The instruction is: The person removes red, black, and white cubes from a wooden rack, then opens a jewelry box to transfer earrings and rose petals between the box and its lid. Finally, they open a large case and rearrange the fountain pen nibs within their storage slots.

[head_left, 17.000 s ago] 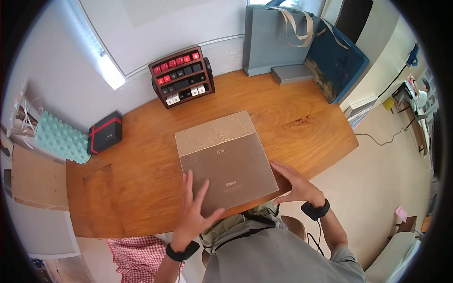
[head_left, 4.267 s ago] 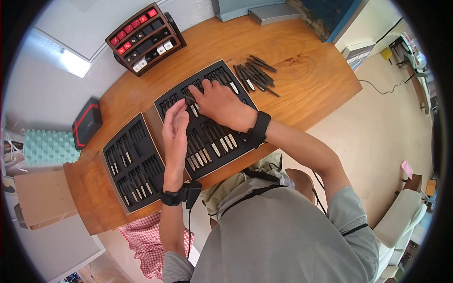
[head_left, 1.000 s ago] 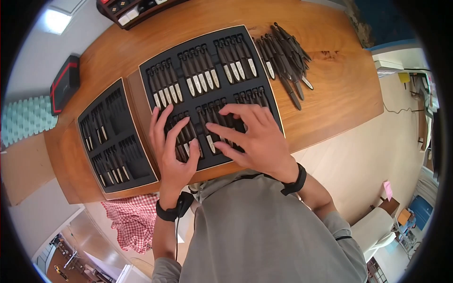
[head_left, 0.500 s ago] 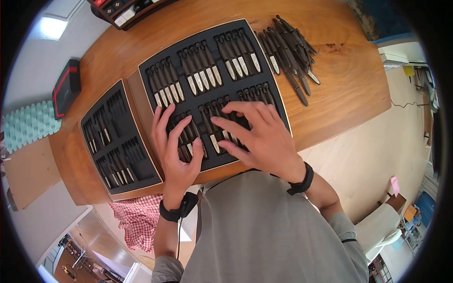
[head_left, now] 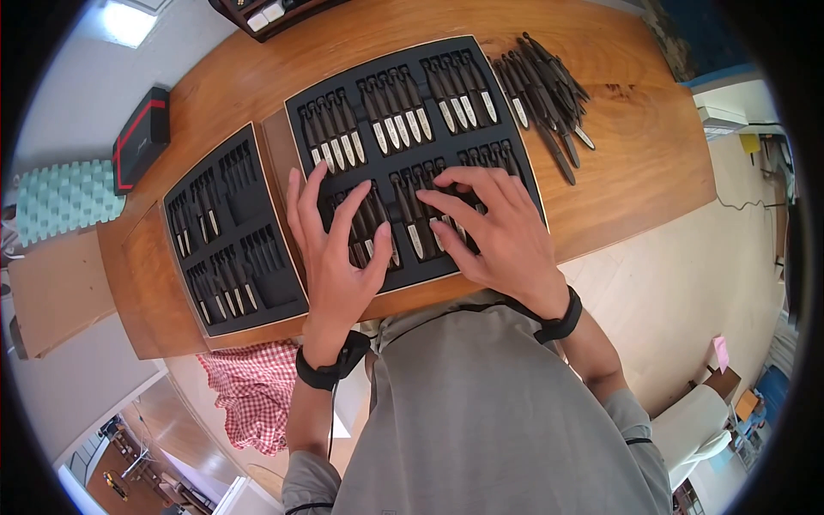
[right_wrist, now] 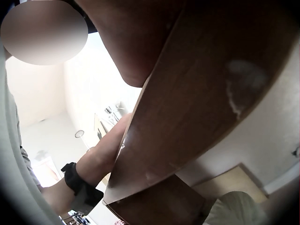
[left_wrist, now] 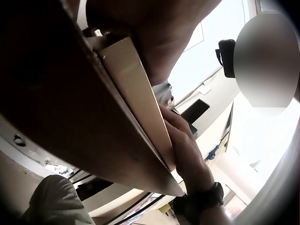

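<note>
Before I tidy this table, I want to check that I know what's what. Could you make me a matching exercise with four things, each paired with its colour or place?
Things:
1. Loose dark pieces
2. Small box
3. Bumpy block
4. Checked cloth

Colours and places:
A. Pale blue-green
B. Red and white
C. Heaped on the tabletop, to the right of the larger tray in the head view
D. Black and red

Right pairs: 1-C, 2-D, 3-A, 4-B.
</note>
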Motion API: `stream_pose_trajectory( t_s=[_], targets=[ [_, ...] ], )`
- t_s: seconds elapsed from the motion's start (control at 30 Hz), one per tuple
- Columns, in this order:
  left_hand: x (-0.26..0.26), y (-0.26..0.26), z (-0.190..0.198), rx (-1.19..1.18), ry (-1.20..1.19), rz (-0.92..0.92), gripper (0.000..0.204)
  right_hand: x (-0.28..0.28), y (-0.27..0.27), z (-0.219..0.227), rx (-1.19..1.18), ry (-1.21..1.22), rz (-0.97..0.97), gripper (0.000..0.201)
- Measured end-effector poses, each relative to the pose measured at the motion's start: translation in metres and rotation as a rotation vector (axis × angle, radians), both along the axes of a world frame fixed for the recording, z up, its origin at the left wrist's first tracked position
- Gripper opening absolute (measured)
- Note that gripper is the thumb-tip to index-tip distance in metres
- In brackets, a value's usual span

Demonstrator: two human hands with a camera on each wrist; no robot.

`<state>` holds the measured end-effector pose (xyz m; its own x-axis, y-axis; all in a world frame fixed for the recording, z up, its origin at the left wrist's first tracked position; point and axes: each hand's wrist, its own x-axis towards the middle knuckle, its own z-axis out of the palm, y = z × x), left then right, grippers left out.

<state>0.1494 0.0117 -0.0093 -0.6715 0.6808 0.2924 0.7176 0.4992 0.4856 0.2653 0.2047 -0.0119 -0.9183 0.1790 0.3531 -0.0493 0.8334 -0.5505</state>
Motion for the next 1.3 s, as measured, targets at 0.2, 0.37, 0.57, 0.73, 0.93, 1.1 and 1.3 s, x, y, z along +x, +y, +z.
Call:
stream_pose_trajectory(
  t_s=[0.2,0.37,0.57,0.73,0.93,1.1,1.3],
  targets=[
    [0.0,0.011,0.002,0.01,0.0,-0.014,0.044,0.0,0.0,0.0,-0.015,0.017,-0.002,0.034],
    [0.007,0.026,0.005,0.005,-0.042,-0.118,0.039,0.002,0.001,-0.001,-0.027,0.027,0.007,0.037],
    [0.01,0.029,0.001,0.013,-0.042,-0.141,0.037,0.002,0.0,0.0,-0.031,0.047,-0.011,0.037],
    [0.007,0.02,0.003,0.034,-0.077,-0.119,0.037,0.002,0.0,-0.001,-0.034,0.056,-0.011,0.034],
    [0.003,0.014,0.006,-0.043,-0.056,-0.093,0.045,0.002,0.0,-0.002,-0.013,0.056,-0.011,0.036],
    [-0.002,0.015,0.005,-0.073,-0.056,-0.087,0.052,0.001,0.0,-0.004,-0.028,0.084,-0.032,0.04],
    [-0.01,0.018,0.003,-0.039,-0.059,-0.111,0.054,-0.001,0.0,-0.002,-0.067,0.101,-0.052,0.039]
  ],
)
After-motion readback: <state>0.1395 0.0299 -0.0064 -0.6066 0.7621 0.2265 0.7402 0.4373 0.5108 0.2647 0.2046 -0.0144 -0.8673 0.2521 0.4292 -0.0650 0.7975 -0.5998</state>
